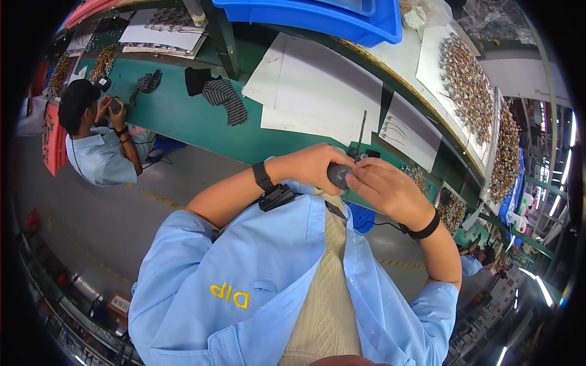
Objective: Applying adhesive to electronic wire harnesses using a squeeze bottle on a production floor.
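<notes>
Both my hands meet in front of my chest, over the near edge of the green bench. My left hand [314, 169] is closed round a dark grey rounded object [337, 175], which partly hides behind the fingers. Against its other side, my right hand [390, 188] has its fingers bent and pressed together. What the right fingertips pinch is too small and covered to name. A thin dark rod [362, 129] stands up just beyond the fingertips, with small dark parts around its base.
White sheets [323, 85] lie on the green bench [177, 110], with striped cloth [224, 100] to their left. A blue bin [372, 30] stands on the raised shelf. Heaps of small wired parts [461, 85] lie at right. A co-worker [97, 149] sits at the left.
</notes>
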A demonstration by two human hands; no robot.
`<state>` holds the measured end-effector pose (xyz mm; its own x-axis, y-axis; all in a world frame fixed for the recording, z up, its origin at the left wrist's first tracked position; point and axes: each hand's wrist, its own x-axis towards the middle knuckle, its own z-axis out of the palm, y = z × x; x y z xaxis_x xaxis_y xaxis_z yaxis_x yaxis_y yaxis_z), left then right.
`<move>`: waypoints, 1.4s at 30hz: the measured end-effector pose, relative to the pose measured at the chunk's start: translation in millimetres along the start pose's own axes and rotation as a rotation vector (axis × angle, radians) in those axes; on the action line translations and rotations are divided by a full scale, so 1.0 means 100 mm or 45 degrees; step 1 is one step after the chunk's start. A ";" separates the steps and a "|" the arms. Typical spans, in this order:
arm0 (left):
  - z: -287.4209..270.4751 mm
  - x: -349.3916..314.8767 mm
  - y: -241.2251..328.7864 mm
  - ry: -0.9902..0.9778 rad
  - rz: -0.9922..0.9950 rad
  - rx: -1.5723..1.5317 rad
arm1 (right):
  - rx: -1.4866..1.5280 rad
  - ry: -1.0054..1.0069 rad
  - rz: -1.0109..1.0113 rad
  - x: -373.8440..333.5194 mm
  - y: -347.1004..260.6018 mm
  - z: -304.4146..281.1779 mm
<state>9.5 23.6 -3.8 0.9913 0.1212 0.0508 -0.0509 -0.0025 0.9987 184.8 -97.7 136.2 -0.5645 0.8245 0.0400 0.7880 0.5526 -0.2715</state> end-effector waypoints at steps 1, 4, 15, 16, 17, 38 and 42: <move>0.01 0.00 -0.01 0.000 0.000 -0.002 | 0.060 -0.026 -0.004 0.04 0.00 -0.04; 0.04 -0.01 -0.07 -0.015 0.017 -0.011 | 0.149 -0.053 0.047 0.04 0.01 -0.05; 0.06 -0.02 -0.02 0.068 0.114 0.011 | 0.268 -0.079 0.253 0.03 0.01 -0.09; 0.06 -0.02 0.00 0.059 0.104 -0.012 | 0.250 -0.042 0.217 0.03 0.01 -0.08; 0.06 -0.02 0.01 0.062 0.106 -0.016 | 0.232 -0.005 0.181 0.03 0.01 -0.07; -0.05 0.04 -0.02 -0.078 0.035 -0.120 | 0.071 -0.001 -0.091 0.23 -0.01 -0.29; -0.04 0.04 0.02 -0.065 0.026 -0.089 | 0.220 -0.020 0.089 0.14 0.04 -0.21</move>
<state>13.3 28.5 -1.7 0.9948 0.0711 0.0731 -0.0778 0.0649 0.9949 185.3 -81.2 155.8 -0.5146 0.8574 0.0007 0.7722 0.4638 -0.4344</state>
